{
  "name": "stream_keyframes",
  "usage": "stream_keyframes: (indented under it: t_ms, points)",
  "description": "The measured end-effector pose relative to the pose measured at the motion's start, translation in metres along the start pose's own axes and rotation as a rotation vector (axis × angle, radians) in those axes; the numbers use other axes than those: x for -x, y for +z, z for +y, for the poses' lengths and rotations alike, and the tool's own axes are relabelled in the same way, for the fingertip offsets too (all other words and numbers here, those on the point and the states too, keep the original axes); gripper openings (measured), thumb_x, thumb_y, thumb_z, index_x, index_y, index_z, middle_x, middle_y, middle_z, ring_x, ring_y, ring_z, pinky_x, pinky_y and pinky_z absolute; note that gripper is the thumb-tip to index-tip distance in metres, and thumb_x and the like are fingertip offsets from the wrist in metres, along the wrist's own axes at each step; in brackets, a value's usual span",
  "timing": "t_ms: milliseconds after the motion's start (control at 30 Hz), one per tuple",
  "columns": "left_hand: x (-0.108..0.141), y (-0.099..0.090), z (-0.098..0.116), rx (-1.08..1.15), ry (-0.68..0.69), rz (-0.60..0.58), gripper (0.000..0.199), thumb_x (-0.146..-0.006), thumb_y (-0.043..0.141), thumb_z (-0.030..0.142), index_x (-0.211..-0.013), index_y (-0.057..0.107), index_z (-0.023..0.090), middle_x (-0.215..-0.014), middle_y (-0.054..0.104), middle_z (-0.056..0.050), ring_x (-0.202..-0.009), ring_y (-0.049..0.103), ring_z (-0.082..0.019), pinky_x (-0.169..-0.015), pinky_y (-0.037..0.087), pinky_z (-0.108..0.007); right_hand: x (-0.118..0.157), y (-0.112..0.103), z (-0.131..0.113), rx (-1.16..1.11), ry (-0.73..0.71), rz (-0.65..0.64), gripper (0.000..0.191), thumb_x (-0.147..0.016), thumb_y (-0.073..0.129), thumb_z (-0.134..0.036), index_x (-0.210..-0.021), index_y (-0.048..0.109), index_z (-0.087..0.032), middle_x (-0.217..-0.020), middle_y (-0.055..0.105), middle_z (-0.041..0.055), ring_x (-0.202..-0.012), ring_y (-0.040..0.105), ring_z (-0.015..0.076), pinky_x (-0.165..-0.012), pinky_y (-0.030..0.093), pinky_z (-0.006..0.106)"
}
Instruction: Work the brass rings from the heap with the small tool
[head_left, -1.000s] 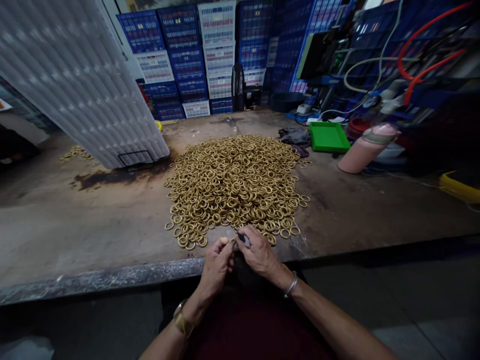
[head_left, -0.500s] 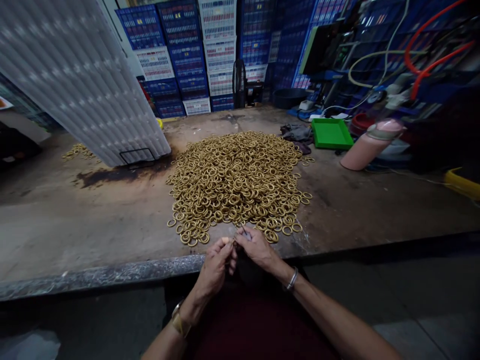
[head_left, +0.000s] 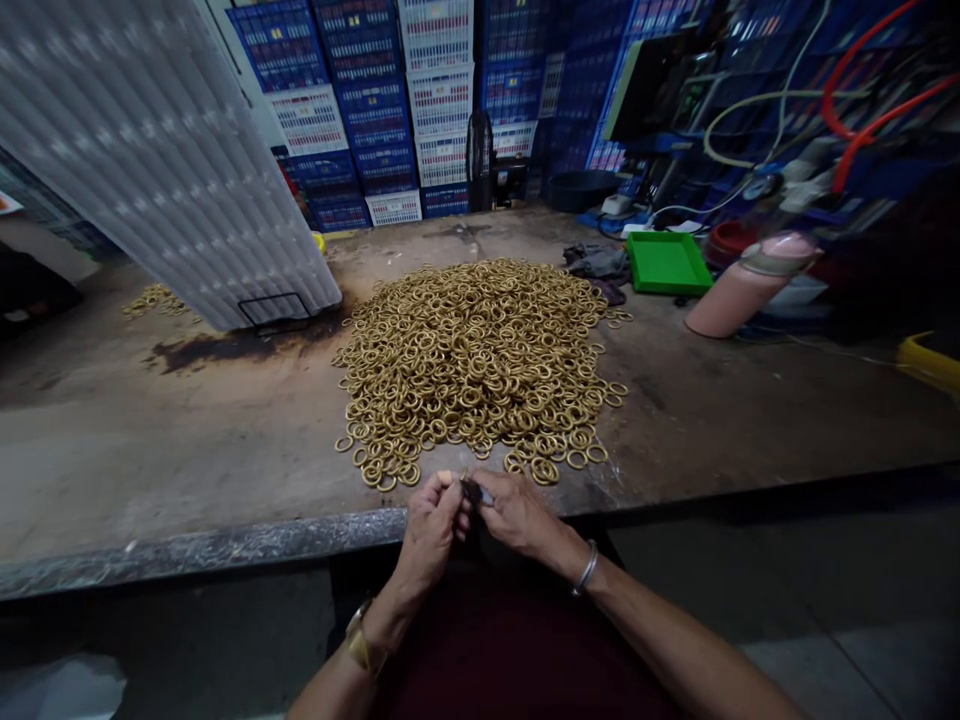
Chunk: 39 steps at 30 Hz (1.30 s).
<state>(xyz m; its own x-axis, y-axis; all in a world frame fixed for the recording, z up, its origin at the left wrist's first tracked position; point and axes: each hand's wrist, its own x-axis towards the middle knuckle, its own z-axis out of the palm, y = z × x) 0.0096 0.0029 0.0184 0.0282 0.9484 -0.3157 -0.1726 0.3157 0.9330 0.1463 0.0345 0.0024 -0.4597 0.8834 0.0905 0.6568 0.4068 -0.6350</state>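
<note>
A broad heap of brass-coloured rings (head_left: 480, 350) lies on the worktable in front of me. Just off its near edge, my left hand (head_left: 431, 520) is closed in a pinch, and a sliver of a brass-coloured ring (head_left: 465, 475) shows at its fingertips. My right hand (head_left: 521, 515) is wrapped round a small tool (head_left: 480, 493) with a grey body and a dark end, which meets the left fingertips. The fingers cover most of the ring and the tool, so the tool's kind cannot be made out.
A tall stack of translucent ribbed trays (head_left: 180, 160) leans on a black wire stand (head_left: 274, 312) at left. Right of the heap are a dark cloth (head_left: 596, 262), a green tray (head_left: 669, 262) and a pink bottle (head_left: 750, 285). Crates (head_left: 375, 115) and a fan (head_left: 480, 160) stand behind.
My right hand has turned and lowered slightly, bringing the tool's dark end into view against the left fingertips. My left hand has stayed almost still.
</note>
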Motion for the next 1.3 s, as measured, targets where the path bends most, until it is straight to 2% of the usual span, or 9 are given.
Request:
stream_keyframes:
  t_ms: [200,367,567,667,733,867,1033,1200,1300]
  points:
    - [0.002,-0.002,0.001,-0.093,0.027,0.040,0.032,-0.075,0.053,0.047,-0.067,0.047,0.017,-0.053,0.047,0.006,-0.041,0.039,-0.005,-0.040,0.031,-0.016,-0.004,-0.001,-0.007,0.187,0.084,-0.118,0.017,-0.072,0.044,-0.012,-0.080,0.058,-0.018,-0.068,0.062,0.0031,-0.060,0.052,0.0130,-0.053,0.024,0.023]
    - [0.010,-0.010,-0.005,0.041,-0.016,-0.007,0.031,-0.078,0.052,0.045,-0.067,0.047,0.017,-0.052,0.044,0.006,-0.040,0.036,-0.004,-0.039,0.029,-0.016,-0.004,0.005,-0.013,0.248,0.126,-0.140,0.020,-0.074,0.043,-0.014,-0.088,0.057,-0.017,-0.075,0.064,0.0053,-0.067,0.057,0.0150,-0.057,0.028,0.024]
    - [0.024,-0.013,0.002,0.329,-0.118,-0.133,0.020,-0.076,0.059,0.035,-0.076,0.052,0.016,-0.057,0.048,0.004,-0.043,0.039,-0.005,-0.039,0.032,-0.018,-0.003,-0.008,0.001,0.284,0.205,0.028,0.022,-0.073,0.044,-0.012,-0.091,0.055,-0.018,-0.081,0.065,0.0050,-0.075,0.058,0.0158,-0.062,0.032,0.023]
    - [0.020,-0.015,0.004,0.462,-0.185,-0.114,0.020,-0.073,0.063,0.031,-0.074,0.053,0.015,-0.070,0.057,-0.001,-0.048,0.045,-0.006,-0.041,0.033,-0.018,0.005,-0.020,0.015,0.282,0.258,0.190,0.018,-0.078,0.044,-0.016,-0.093,0.055,-0.019,-0.082,0.064,0.0039,-0.076,0.058,0.0158,-0.064,0.033,0.023]
    - [0.016,-0.016,0.002,0.503,-0.229,-0.089,0.020,-0.072,0.064,0.031,-0.074,0.053,0.013,-0.079,0.061,-0.005,-0.053,0.049,-0.007,-0.043,0.035,-0.018,0.013,-0.025,0.023,0.292,0.306,0.243,0.016,-0.081,0.045,-0.023,-0.094,0.054,-0.019,-0.082,0.064,0.0038,-0.075,0.058,0.0162,-0.063,0.034,0.023]
    - [0.010,-0.016,-0.001,0.552,-0.270,-0.062,0.020,-0.069,0.066,0.029,-0.074,0.056,0.013,-0.078,0.062,-0.006,-0.057,0.053,-0.010,-0.045,0.038,-0.019,0.024,-0.025,0.023,0.368,0.303,0.152,0.017,-0.083,0.047,-0.031,-0.096,0.054,-0.021,-0.091,0.062,0.0045,-0.080,0.057,0.0165,-0.063,0.033,0.023]
    - [0.009,-0.016,-0.002,0.642,-0.317,-0.090,0.021,-0.067,0.066,0.025,-0.083,0.061,0.013,-0.070,0.059,-0.003,-0.056,0.052,-0.010,-0.046,0.039,-0.019,0.015,-0.016,0.011,0.421,0.381,0.057,0.018,-0.083,0.046,-0.025,-0.099,0.054,-0.024,-0.097,0.056,0.0032,-0.080,0.055,0.0151,-0.063,0.032,0.024]
    - [0.006,-0.020,-0.005,0.692,-0.321,-0.107,0.021,-0.070,0.065,0.029,-0.062,0.057,0.012,-0.071,0.058,-0.003,-0.061,0.054,-0.011,-0.047,0.041,-0.019,-0.003,-0.008,0.009,0.436,0.301,0.032,0.021,-0.079,0.044,-0.015,-0.097,0.052,-0.022,-0.097,0.053,0.0038,-0.081,0.052,0.0156,-0.065,0.033,0.025]
    - [0.004,-0.021,-0.006,0.650,-0.302,-0.060,0.023,-0.067,0.068,0.030,-0.061,0.054,0.012,-0.070,0.057,-0.002,-0.062,0.054,-0.011,-0.047,0.042,-0.019,-0.013,-0.003,0.009,0.410,0.232,0.035,0.021,-0.076,0.045,-0.014,-0.094,0.052,-0.022,-0.096,0.052,0.0039,-0.077,0.052,0.0153,-0.063,0.033,0.025]
